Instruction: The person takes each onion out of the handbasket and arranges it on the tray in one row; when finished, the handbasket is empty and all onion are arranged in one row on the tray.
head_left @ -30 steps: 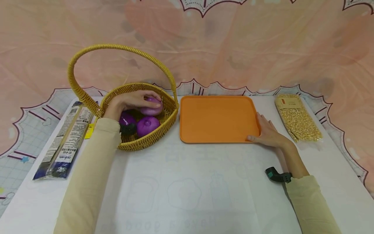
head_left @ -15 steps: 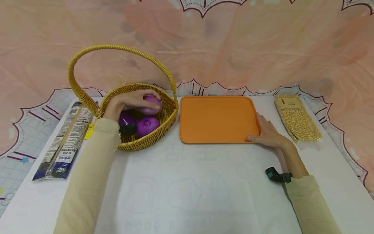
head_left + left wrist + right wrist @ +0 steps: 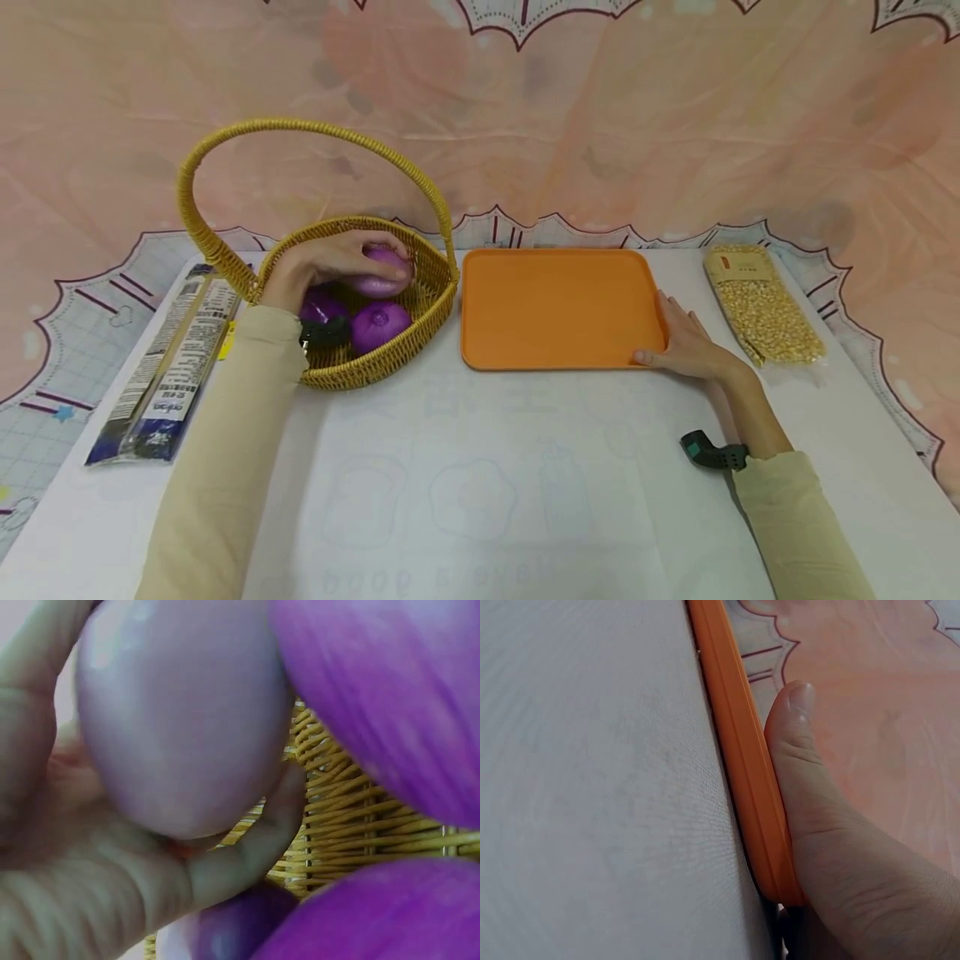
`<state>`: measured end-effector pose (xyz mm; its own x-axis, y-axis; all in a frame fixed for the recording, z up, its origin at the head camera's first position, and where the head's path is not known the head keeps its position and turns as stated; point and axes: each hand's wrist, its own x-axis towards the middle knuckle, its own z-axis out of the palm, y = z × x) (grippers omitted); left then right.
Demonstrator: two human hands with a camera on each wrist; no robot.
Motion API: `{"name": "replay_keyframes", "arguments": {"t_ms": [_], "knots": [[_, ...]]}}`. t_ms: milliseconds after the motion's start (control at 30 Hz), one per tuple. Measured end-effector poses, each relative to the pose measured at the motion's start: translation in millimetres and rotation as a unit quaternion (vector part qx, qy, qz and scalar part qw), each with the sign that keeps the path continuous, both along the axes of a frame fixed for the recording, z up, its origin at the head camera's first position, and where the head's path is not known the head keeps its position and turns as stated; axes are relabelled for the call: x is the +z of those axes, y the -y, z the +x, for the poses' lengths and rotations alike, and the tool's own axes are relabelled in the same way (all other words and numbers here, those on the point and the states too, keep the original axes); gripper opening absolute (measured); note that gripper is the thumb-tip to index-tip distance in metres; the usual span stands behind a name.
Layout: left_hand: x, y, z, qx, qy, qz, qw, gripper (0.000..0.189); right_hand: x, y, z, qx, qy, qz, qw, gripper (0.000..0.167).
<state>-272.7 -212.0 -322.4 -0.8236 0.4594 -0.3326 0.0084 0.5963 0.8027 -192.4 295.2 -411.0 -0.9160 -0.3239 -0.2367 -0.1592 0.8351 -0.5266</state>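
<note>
A purple onion in the wicker basket is gripped by the left hand; beside the basket, an orange tray is touched by the spread right hand. Grasping seems the current step; steady lifting is needed.

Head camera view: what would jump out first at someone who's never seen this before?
Probably the yellow wicker basket with a tall arched handle, left of centre on the white table; inside it, the left hand grips a smooth, rounded purple object. Next, perhaps, the flat, bright orange rectangular tray near the middle, with the right hand touching its right end.
</note>
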Motion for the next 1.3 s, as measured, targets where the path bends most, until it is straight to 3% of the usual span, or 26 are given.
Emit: {"name": "replay_keyframes", "arguments": {"t_ms": [667,1067,1300], "knots": [[12.9,10.0,8.1,-0.008,0.008,0.022,0.9997,0.041,-3.2,-1.9,-1.5,0.003,-0.004,0.002,1.0000,0.118],[31.5,2.6,23.2,-0.033,-0.049,-0.035,0.9976,0.043,1.6,-0.2,0.7,0.003,-0.001,0.010,0.9999,0.119],[33.5,-1.7,37.7,0.001,-0.064,-0.013,0.9979,0.040,1.2,0.9,0.1,0.005,-0.001,0.007,1.0000,0.121]]}}
